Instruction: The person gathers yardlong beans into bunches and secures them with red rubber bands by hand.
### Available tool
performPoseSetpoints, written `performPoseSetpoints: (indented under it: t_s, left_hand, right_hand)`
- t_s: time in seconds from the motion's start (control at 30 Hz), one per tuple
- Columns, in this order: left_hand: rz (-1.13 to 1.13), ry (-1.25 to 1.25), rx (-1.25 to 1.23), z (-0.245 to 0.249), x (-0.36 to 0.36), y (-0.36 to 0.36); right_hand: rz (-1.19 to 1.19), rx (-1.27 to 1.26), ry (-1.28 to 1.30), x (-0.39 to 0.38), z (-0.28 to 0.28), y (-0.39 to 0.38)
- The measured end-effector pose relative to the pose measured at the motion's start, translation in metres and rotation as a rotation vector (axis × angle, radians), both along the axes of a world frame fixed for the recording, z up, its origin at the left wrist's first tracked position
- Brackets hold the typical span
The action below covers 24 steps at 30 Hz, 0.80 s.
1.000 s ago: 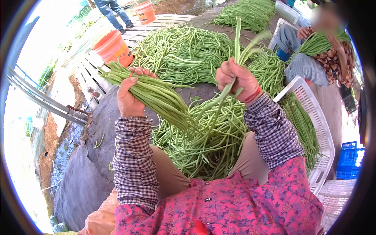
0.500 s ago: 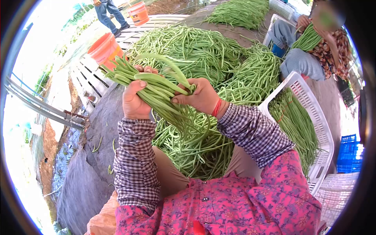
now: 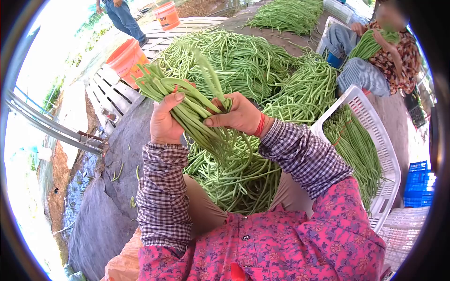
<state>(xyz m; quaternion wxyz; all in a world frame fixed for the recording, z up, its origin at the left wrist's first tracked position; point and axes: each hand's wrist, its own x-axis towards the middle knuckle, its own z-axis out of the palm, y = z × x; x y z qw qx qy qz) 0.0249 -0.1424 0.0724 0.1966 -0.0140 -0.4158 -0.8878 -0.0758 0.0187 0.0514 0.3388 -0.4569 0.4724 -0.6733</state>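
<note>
A bundle of green long beans (image 3: 190,122) slants across in front of me, its cut ends at the upper left. My left hand (image 3: 167,117) is closed around the bundle, thumb on top. At its right side my right hand (image 3: 240,114), with a red band on the wrist, is closed on bean ends bent at the fingers. From those fingers a loose bean (image 3: 212,77) sticks up, blurred by motion. Beneath both hands spreads a large heap of loose long beans (image 3: 234,168), reaching between my knees.
At right stands a white crate (image 3: 382,150) of bundled beans, near blue crates (image 3: 417,185). A seated co-worker (image 3: 370,70) holds beans. Orange buckets (image 3: 125,61) stand left and behind, where another person's legs (image 3: 124,21) show. More beans (image 3: 286,16) lie at the back.
The loose bean at my right hand has swung more upright. My left hand has shifted slightly right and down with the bundle. The co-worker's beans and the standing person's legs have moved a little.
</note>
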Motion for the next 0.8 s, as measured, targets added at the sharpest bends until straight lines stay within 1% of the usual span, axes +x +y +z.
performPoseSetpoints:
  t_s: [0.1,0.13,0.23,0.27,0.37,0.4,0.5,0.53,0.63,0.67,0.77,0.8]
  left_hand:
    - [0.004,0.117,-0.021,-0.001,-0.001,0.008]
    - [-0.031,0.106,-0.068,0.005,0.002,0.011]
    - [-0.003,0.167,-0.150,-0.001,-0.004,0.015]
    - [0.033,0.148,-0.158,0.000,-0.003,0.017]
    - [0.025,0.086,-0.116,0.000,-0.002,0.019]
    - [0.037,0.071,-0.145,-0.002,-0.003,0.020]
    - [-0.020,0.049,-0.128,-0.005,-0.002,0.022]
    - [-0.015,0.070,-0.126,-0.006,-0.002,0.025]
    - [0.087,-0.007,-0.331,-0.013,-0.005,0.020]
    - [0.051,-0.024,-0.260,-0.010,-0.004,0.019]
    - [-0.014,-0.047,-0.143,-0.005,-0.001,0.021]
    - [-0.046,-0.077,-0.141,-0.007,-0.001,0.016]
  right_hand:
    - [0.069,0.198,-0.225,-0.011,0.003,0.011]
    - [0.087,0.182,-0.233,-0.013,0.001,0.010]
    - [0.075,0.194,-0.349,-0.009,0.000,0.013]
    - [0.082,0.196,-0.400,-0.007,-0.001,0.012]
    - [0.111,0.088,-0.545,0.000,0.003,0.010]
    - [0.165,0.073,-0.560,-0.001,0.007,0.014]
    - [0.273,0.107,-0.658,-0.008,0.009,0.018]
    - [0.233,0.105,-0.580,-0.006,0.012,0.019]
    - [0.074,0.094,-0.267,-0.002,0.011,0.012]
    - [0.018,0.065,-0.230,-0.003,0.009,0.012]
    - [-0.130,0.133,0.033,-0.007,0.013,0.013]
    - [-0.129,0.147,0.062,-0.006,0.017,0.015]
